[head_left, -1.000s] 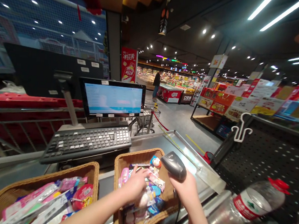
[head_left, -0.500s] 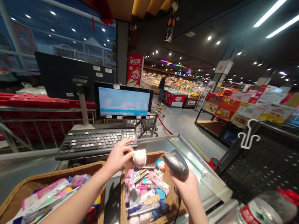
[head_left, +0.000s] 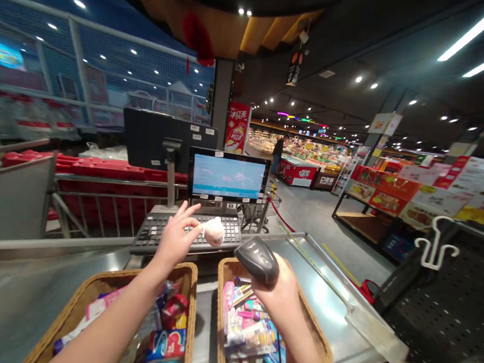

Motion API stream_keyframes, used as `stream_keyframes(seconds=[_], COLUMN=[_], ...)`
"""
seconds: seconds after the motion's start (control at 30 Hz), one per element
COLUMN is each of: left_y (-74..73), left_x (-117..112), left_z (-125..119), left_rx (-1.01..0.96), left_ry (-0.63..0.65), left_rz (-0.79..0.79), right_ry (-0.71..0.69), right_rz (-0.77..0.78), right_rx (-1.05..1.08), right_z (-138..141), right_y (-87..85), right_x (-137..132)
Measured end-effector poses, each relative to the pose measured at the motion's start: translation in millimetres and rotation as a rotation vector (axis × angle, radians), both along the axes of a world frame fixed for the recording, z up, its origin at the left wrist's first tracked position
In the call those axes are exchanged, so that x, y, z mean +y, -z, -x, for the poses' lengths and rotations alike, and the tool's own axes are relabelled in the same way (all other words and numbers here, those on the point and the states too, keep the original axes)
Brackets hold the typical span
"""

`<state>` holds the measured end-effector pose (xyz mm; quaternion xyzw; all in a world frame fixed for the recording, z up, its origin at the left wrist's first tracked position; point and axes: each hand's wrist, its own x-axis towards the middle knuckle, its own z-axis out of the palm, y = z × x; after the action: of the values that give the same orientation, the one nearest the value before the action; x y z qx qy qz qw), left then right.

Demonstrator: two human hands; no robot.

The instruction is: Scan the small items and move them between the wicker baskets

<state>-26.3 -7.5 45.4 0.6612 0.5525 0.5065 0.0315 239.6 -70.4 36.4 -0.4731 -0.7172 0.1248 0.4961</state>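
Nearest, two wicker baskets full of small packaged goods sit side by side on the steel checkout counter (head_left: 327, 269), the left basket (head_left: 130, 274) under the left forearm and the right basket (head_left: 321, 344) under the right one. Above the right basket, the right hand (head_left: 279, 294) is wrapped tight around the grip of a handheld barcode scanner (head_left: 257, 258), whose dark head tilts up and to the left. The scanner's long axis runs from the palm toward the left hand. Just beyond and to the left, the left hand (head_left: 174, 240) pinches a small pale round item (head_left: 214, 231) between thumb and fingertip, with the other fingers fanned out. The item hangs in the air over the near edge of the keyboard (head_left: 151, 233), up and left of the scanner head, near it but not touching. Its wrapping is too blurred to read. The left hand is the one on the item, and the right is a short gap away. Behind the keyboard stands a lit monitor (head_left: 227, 177), then red barriers and railings. Far off are shop displays and a standing person (head_left: 277, 149).
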Motion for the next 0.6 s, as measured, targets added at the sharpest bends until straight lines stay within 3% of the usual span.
stream_keyframes(seconds=[0.27, 0.6], left_y=[-9.0, 7.9], left_x=[-28.9, -32.0], left_z=[34.3, 89.8], left_rx=[0.070, -0.136], left_ry=[-0.167, -0.193], left_rz=[-0.071, 0.038], right_ry=[-0.144, -0.242], right_rz=[-0.011, 0.019], right_rx=[-0.047, -0.079], right_z=[49.8, 86.5], right_y=[-1.2, -14.2], right_x=[-5.4, -14.7])
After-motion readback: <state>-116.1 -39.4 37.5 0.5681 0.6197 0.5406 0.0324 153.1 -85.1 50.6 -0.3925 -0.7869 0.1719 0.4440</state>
